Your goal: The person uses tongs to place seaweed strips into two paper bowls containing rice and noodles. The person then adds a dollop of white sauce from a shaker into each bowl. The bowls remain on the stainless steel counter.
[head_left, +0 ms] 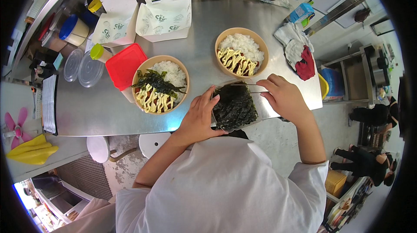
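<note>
Seaweed pack (234, 107): a clear bag filled with dark shredded seaweed, held above the near edge of the steel table (104, 111), just in front of the person's chest. Left hand (199, 118): wrapped around the pack's left side, fingers curled against it and gripping it from below. Right hand (283, 97): at the pack's upper right corner, fingers pinched narrowly on the open rim.

Left bowl (160, 84): tan, on the table just beyond the left hand; holds white rice, yellow sauce in zigzag lines and a heap of seaweed on top. Right bowl (241, 52): same kind, farther back and beyond the pack; rice and sauce, no seaweed visible on it.

Red lid (125, 65): touching the left bowl's left side. Green-capped bottle (100, 53): beside the red lid. Two clear round lids (83, 68): farther left. White paper boxes (143, 11): open, at the table's far side. Cloths (297, 50), white and red: at the right end of the table.
</note>
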`<act>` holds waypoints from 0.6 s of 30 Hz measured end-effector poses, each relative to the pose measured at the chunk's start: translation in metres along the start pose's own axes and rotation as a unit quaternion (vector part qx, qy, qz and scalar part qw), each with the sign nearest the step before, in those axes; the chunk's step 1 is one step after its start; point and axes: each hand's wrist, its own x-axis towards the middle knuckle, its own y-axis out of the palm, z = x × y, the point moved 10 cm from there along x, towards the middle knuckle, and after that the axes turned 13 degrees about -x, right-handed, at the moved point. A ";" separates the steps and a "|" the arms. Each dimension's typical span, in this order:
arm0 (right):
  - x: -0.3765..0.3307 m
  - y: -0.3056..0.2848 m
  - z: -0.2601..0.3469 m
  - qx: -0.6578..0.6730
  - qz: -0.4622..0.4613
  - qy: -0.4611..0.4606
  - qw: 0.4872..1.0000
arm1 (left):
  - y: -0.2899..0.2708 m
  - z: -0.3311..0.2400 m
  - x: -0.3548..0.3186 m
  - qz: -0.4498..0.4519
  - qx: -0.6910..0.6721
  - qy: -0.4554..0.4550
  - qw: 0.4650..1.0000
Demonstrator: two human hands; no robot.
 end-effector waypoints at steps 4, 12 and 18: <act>0.000 0.003 0.003 -0.038 -0.028 -0.036 0.998 | 0.001 0.002 0.000 0.001 0.003 -0.007 1.000; -0.016 -0.004 -0.001 -0.038 -0.100 -0.046 0.993 | 0.001 0.004 0.000 0.005 -0.002 -0.017 1.000; -0.025 -0.024 -0.006 -0.012 -0.116 -0.020 0.993 | 0.001 0.003 0.001 0.002 -0.010 -0.012 1.000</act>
